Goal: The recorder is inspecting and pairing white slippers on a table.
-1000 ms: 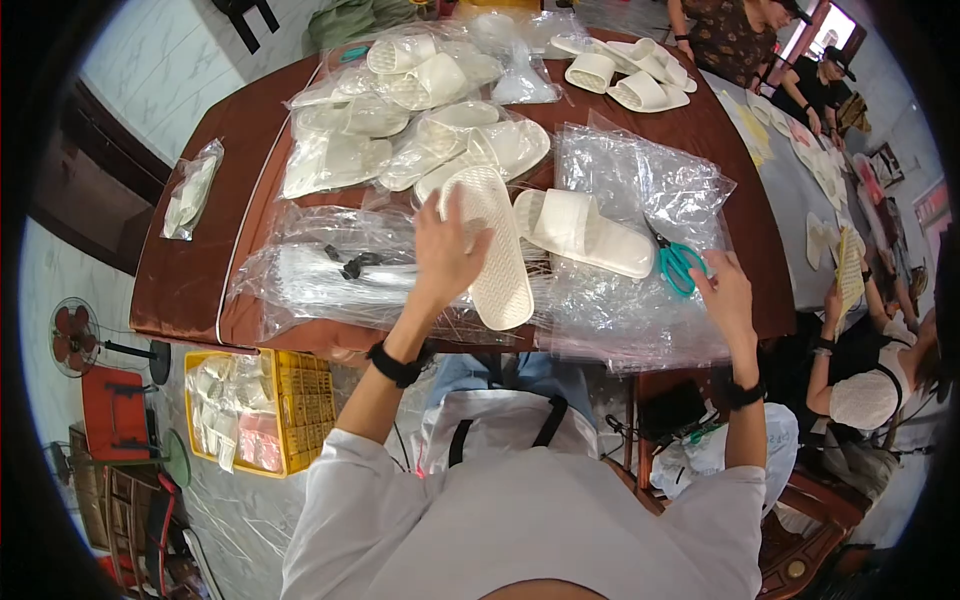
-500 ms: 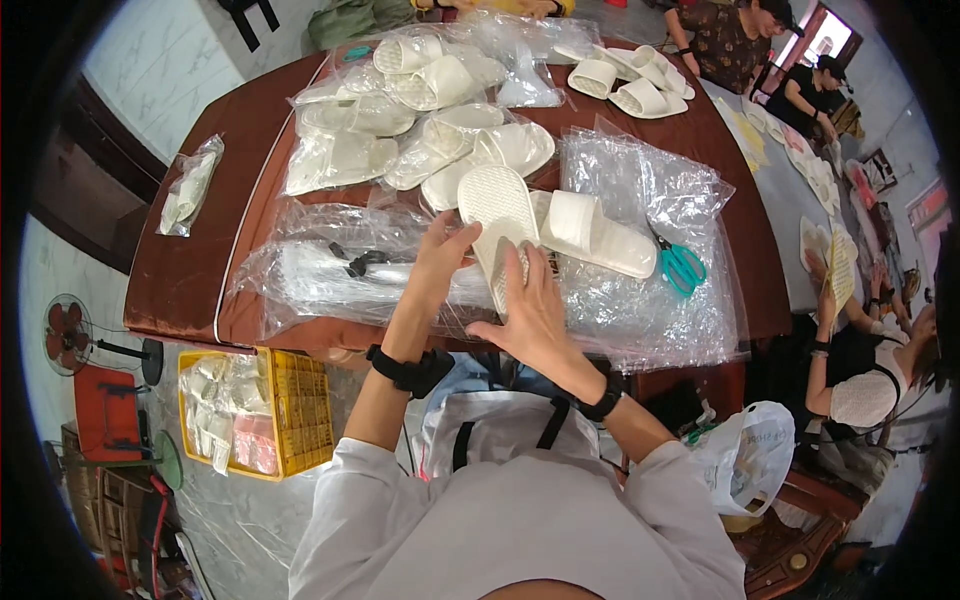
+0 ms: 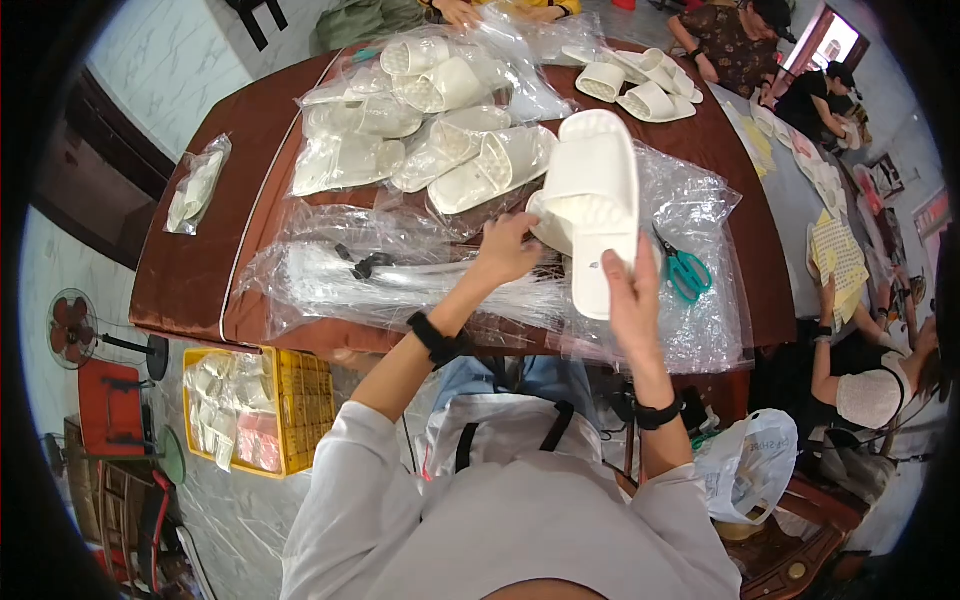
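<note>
My right hand grips a white slipper by its heel end, thumb on the footbed, and holds it up over the table with the strap side showing. Behind it, mostly hidden, is a second white slipper. My left hand is at that slipper's left edge, thumb and fingers apart; whether they touch it is hard to see. Below my left hand lies a clear plastic bag of thin white strips with a black tie. Teal-handled scissors rest on a stack of clear plastic bags to the right.
Bagged white slippers are heaped at the table's far middle, with loose slippers far right. One bagged pair lies at the left. A yellow crate stands on the floor. Other people work across and at the right.
The slipper has been turned from its textured sole to its strap side and moved right, now in my right hand alone. My left hand has let go and moved right, toward the second slipper.
</note>
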Tool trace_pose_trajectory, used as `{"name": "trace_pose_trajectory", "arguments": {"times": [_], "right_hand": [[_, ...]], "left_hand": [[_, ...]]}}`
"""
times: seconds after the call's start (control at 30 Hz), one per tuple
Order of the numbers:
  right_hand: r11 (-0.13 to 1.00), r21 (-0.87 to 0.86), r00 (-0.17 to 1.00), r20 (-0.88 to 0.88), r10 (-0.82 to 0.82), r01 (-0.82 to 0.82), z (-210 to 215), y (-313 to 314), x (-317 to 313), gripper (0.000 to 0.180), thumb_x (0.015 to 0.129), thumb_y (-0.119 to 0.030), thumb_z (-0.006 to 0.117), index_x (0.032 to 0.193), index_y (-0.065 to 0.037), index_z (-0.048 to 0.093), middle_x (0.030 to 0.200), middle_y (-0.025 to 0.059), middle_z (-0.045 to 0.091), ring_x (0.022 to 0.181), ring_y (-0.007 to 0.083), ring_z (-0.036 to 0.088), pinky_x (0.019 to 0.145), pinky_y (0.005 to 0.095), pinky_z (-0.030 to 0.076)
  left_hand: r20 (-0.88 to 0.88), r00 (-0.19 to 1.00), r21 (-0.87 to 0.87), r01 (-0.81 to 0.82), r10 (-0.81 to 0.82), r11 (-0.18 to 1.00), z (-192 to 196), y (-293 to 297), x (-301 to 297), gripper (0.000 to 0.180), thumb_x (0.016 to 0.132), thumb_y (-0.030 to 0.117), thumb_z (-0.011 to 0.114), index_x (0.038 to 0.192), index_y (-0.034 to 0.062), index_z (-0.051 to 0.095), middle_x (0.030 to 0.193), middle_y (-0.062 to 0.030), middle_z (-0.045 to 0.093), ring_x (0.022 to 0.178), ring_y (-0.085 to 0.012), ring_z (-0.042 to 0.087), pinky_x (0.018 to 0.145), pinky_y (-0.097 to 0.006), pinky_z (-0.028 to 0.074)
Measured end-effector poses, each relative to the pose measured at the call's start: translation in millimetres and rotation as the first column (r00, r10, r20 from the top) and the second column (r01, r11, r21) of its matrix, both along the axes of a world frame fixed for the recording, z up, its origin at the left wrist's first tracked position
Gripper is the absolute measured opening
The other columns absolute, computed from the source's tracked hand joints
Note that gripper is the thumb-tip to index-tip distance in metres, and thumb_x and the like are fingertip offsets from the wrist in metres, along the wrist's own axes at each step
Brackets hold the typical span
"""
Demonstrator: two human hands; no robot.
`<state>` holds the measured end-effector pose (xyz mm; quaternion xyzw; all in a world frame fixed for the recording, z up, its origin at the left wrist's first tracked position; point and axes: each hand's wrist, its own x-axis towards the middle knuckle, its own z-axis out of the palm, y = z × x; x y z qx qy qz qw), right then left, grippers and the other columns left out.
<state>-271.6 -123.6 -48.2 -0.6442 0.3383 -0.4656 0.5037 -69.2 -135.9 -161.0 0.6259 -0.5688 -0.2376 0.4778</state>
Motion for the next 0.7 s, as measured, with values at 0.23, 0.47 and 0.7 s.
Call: {"name": "trace_pose_trajectory", "arguments": {"times": [0.23, 0.47, 0.7], "right_hand": [[0.997, 0.073, 0.997, 0.078, 0.011, -0.017, 13, -16, -18, 0.035, 0.092, -0.013, 0.051, 0.125, 0.0, 0.044, 0.107, 0.0066, 0.058, 0.093, 0.0085, 0.053, 0.077, 0.0227, 0.045], [0.962, 0.274, 0.963, 0.262, -0.056, -0.019, 26, -9, -23, 0.041, 0.089, -0.009, 0.053, 0.127, 0.001, 0.046, 0.109, 0.007, 0.059, 0.093, 0.0095, 0.056, 0.078, 0.023, 0.046], [0.867, 0.444, 0.964, 0.227, 0.136, -0.227, -5, -11, -39, 0.036, 0.087, -0.009, 0.054, 0.122, 0.001, 0.052, 0.104, 0.007, 0.063, 0.091, 0.0117, 0.06, 0.079, 0.0238, 0.048]], "left_hand": [[0.354, 0.923, -0.171, -0.092, 0.148, 0.981, 35, -27, -26, 0.021, 0.073, 0.02, 0.071, 0.085, 0.0034, 0.068, 0.093, -0.0147, 0.056, 0.086, -0.0281, 0.053, 0.073, -0.035, 0.045], [0.094, 0.991, -0.085, -0.086, 0.094, 0.993, 101, 17, 6, 0.015, 0.075, 0.016, 0.068, 0.082, 0.0027, 0.064, 0.094, -0.0115, 0.053, 0.084, -0.0233, 0.056, 0.072, -0.032, 0.046], [-0.303, 0.934, 0.07, 0.219, -0.189, 0.973, 124, 78, 97, 0.009, 0.079, 0.009, 0.061, 0.086, 0.0038, 0.06, 0.096, -0.003, 0.05, 0.085, -0.012, 0.052, 0.079, -0.025, 0.04]]}}
